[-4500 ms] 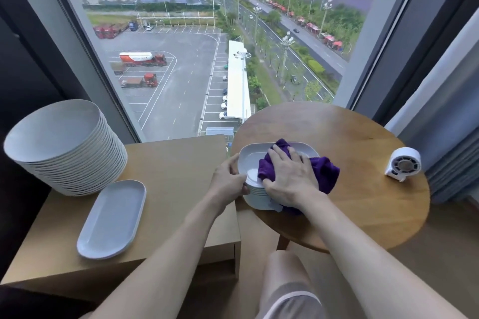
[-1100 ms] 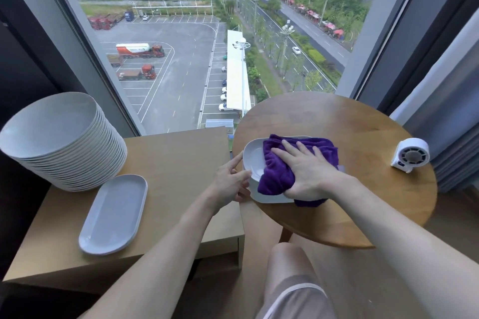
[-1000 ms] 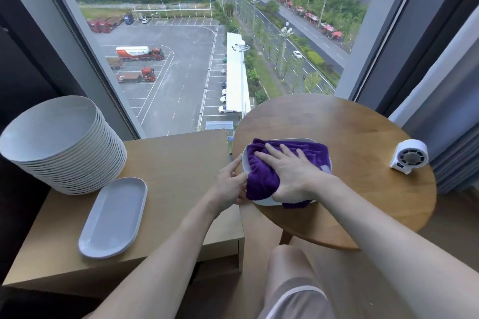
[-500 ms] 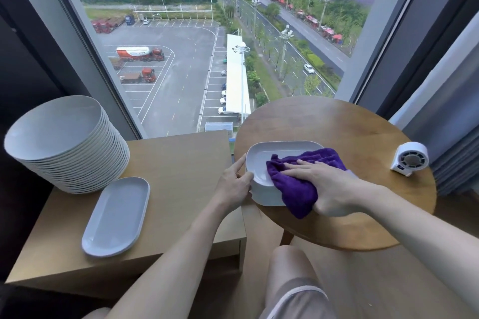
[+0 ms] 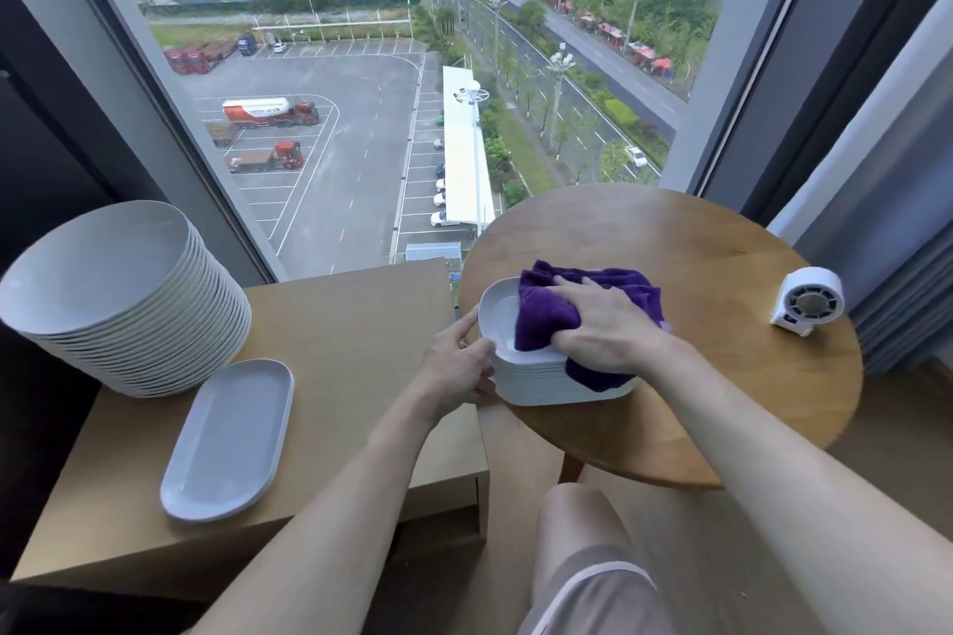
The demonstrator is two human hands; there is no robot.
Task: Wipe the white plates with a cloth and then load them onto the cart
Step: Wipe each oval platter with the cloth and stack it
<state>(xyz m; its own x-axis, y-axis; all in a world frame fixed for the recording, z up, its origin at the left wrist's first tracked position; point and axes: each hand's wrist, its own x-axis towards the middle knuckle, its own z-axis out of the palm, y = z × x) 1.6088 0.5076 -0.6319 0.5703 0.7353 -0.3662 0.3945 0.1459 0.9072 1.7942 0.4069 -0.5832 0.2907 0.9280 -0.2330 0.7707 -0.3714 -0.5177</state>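
Note:
A stack of white oblong plates (image 5: 536, 379) stands at the near left edge of the round wooden table (image 5: 722, 376). My right hand (image 5: 603, 330) presses a purple cloth (image 5: 541, 320) onto the top plate and covers most of it. My left hand (image 5: 456, 366) steadies the stack's left end, thumb and fingers against its rim. On the square wooden cart (image 5: 335, 351) to the left lie one white oblong plate (image 5: 227, 438) and a tall stack of round white plates (image 5: 118, 299).
A small white fan (image 5: 807, 302) sits at the round table's right side. A large window (image 5: 412, 67) rises right behind both surfaces. Grey curtains (image 5: 887, 248) hang at the right. My knee (image 5: 582, 531) shows below the table.
My right hand has slid the purple cloth back left and farther over the top plate, after having pulled it toward the near right edge. My left hand has stayed on the stack's left end.

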